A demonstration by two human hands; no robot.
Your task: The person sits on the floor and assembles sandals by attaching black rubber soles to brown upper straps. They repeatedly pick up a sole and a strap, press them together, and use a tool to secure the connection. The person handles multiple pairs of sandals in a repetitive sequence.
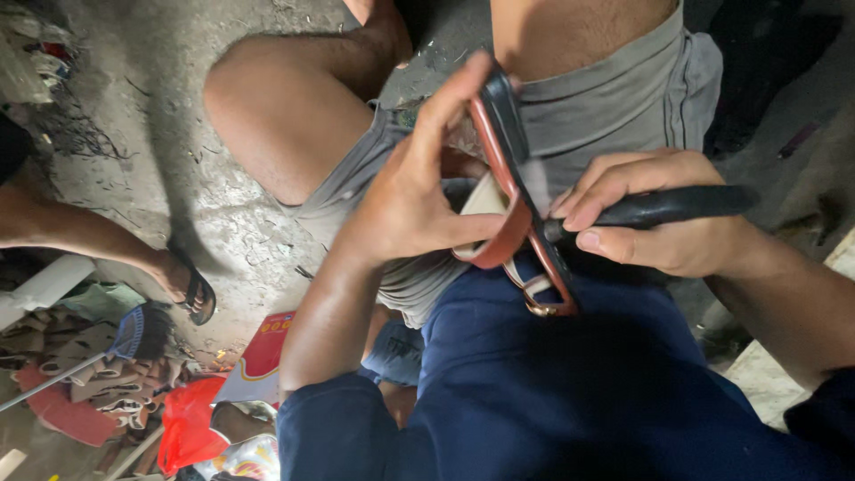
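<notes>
My left hand [419,183] grips a brown leather sandal [512,191] with a black sole, held on edge above my lap; the index finger lies along the sole and the thumb presses the strap. A metal buckle [543,298] hangs at the sandal's lower end. My right hand [659,214] is closed round the black handle of a tool [677,205], whose tip meets the sandal's strap near the middle. The tool's tip is hidden behind the strap.
I sit with grey shorts [623,98] and a dark blue cloth [570,383] over my lap. Another person's foot in a black sandal [191,289] rests on the concrete floor [178,160] at left. A red bag [187,423], a brush [134,331] and scraps lie bottom left.
</notes>
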